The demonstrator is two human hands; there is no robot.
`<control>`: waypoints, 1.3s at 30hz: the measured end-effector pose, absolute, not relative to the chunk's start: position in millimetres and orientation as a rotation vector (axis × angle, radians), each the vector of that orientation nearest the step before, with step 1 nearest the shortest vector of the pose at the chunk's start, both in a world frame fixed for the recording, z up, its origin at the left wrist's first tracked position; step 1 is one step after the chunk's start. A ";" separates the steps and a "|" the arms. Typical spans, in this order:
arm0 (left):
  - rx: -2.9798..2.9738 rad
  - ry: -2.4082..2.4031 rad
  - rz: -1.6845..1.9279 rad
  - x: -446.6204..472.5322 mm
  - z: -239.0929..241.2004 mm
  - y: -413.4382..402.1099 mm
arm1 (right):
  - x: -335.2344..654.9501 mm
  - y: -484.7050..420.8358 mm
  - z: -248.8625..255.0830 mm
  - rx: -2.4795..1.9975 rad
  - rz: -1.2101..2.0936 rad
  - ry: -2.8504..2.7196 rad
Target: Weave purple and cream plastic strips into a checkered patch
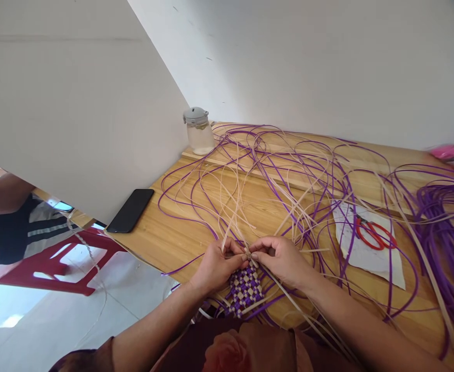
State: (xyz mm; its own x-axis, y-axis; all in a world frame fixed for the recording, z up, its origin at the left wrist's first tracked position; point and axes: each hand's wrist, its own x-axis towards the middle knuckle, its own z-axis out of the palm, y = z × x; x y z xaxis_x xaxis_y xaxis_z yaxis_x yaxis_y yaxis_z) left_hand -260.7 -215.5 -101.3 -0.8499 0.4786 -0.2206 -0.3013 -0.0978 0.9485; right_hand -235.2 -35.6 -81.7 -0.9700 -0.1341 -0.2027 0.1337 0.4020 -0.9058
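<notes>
My left hand (218,263) and my right hand (280,258) meet at the near edge of a wooden table (180,237). Both pinch thin strips at the far edge of a small woven patch (245,290) with a purple and beige checker pattern. The left fingers close on a beige strip (230,227) that rises from the patch. The right fingers press another strip against the weave. Long purple strips (328,170) and beige ones fan out from the patch across the table.
A black phone (131,210) lies at the table's left edge. A clear jar with a grey lid (198,131) stands at the back. Red-handled scissors (374,232) rest on a white paper (370,253). A red plastic stool (67,258) and another person (5,217) are at left.
</notes>
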 end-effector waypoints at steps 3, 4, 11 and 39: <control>0.223 1.666 1.987 -261.4 -100.4 -216.3 | -234.7 -37.7 -84.2 0.027 -1.630 2.397; 0.230 1.666 1.988 -261.7 -99.8 -216.6 | -234.7 -38.1 -84.8 0.041 -1.631 2.398; 0.264 1.750 1.921 -259.5 -96.4 -217.4 | -234.5 -38.5 -80.6 0.119 -1.521 2.465; 0.498 1.933 1.917 -254.8 -97.6 -214.7 | -236.7 -37.1 -82.7 0.156 -1.577 2.382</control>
